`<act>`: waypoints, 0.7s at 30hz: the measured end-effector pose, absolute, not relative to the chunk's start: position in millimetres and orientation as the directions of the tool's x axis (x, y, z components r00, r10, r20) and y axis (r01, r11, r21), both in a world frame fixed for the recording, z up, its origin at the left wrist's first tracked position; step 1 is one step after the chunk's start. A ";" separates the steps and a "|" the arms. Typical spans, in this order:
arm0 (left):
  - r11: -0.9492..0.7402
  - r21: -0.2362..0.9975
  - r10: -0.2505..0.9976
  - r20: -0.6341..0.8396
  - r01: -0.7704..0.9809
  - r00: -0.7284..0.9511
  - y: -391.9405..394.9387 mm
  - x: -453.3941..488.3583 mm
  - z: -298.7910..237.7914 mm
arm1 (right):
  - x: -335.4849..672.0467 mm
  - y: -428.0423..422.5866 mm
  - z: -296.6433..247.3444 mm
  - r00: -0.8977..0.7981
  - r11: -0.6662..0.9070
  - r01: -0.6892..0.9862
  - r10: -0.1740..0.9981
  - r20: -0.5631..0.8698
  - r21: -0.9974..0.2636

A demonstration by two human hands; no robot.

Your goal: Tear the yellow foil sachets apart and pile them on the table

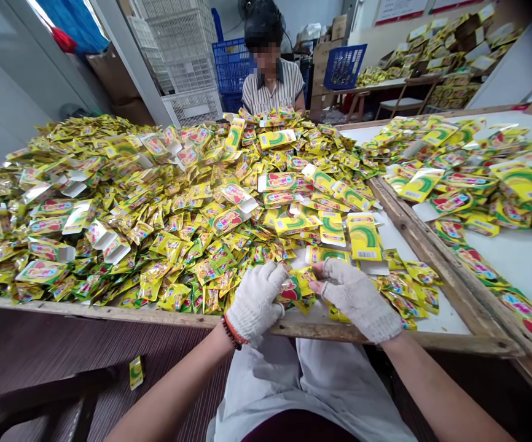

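Both my hands wear white knit gloves, with bare fingertips showing. My left hand (257, 302) is closed at the front edge of the table, its fingers on a few small yellow sachets (301, 283). From the other side, my right hand (355, 299) pinches the same sachets between thumb and fingers. Just beyond the hands, a yellow carton (363, 236) with a green swirl and a barcode lies with its end flap out. More loose sachets (411, 288) lie to the right of my right hand. A broad heap of sachets (164, 245) spreads to the left.
Open small cartons (47, 272) lie scattered over the heap. A wooden rail (432, 258) divides the table; more cartons (450, 178) are piled beyond it. Across the table sits a person (273, 86). Blue (345, 64) and white crates (183, 55) stand behind. One carton (136, 372) lies on the floor.
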State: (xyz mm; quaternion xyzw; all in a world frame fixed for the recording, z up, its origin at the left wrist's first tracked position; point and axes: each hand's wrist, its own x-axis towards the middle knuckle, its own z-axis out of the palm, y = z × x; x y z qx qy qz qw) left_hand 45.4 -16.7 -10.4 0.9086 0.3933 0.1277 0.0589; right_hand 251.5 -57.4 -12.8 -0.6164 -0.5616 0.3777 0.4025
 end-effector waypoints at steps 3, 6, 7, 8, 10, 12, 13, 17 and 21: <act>-0.703 0.195 0.711 0.207 0.684 0.673 -19.0 47.5 -9.4 | 249.2 -60.9 -10.4 0.130 -0.047 0.521 0.991 0.025 -0.852; -0.698 0.186 0.715 0.215 0.691 0.665 -22.8 50.3 -9.8 | 244.2 -63.5 -3.1 0.023 -0.002 0.584 1.000 0.014 -0.811; -0.684 0.185 0.729 0.212 0.706 0.651 -23.8 50.9 -9.7 | 243.2 -64.6 -0.2 -0.003 -0.031 0.563 0.999 -0.040 -0.826; -0.666 0.184 0.745 0.206 0.723 0.634 -24.5 51.3 -9.4 | 242.5 -66.0 2.8 -0.014 -0.082 0.524 0.994 -0.105 -0.847; -0.639 0.191 0.768 0.202 0.745 0.607 -25.7 52.1 -8.5 | 241.7 -69.8 8.3 -0.049 -0.192 0.422 0.971 -0.234 -0.886; -0.647 0.187 0.761 0.200 0.739 0.617 -27.0 53.6 -7.7 | 240.2 -73.9 12.1 -0.137 -0.228 0.343 0.948 -0.289 -0.911; -0.660 0.185 0.750 0.199 0.728 0.630 -27.5 54.3 -7.6 | 238.9 -75.7 13.0 -0.190 -0.233 0.318 0.934 -0.303 -0.919; -0.713 0.330 0.699 0.282 0.618 0.657 -25.2 52.0 -7.2 | 234.2 -77.6 11.1 -0.224 -0.210 0.286 0.934 -0.278 -0.935; -0.534 0.694 0.821 0.289 0.483 0.493 -16.9 38.8 -4.6 | 234.4 -75.2 7.3 -0.103 -0.237 0.249 0.958 -0.269 -0.939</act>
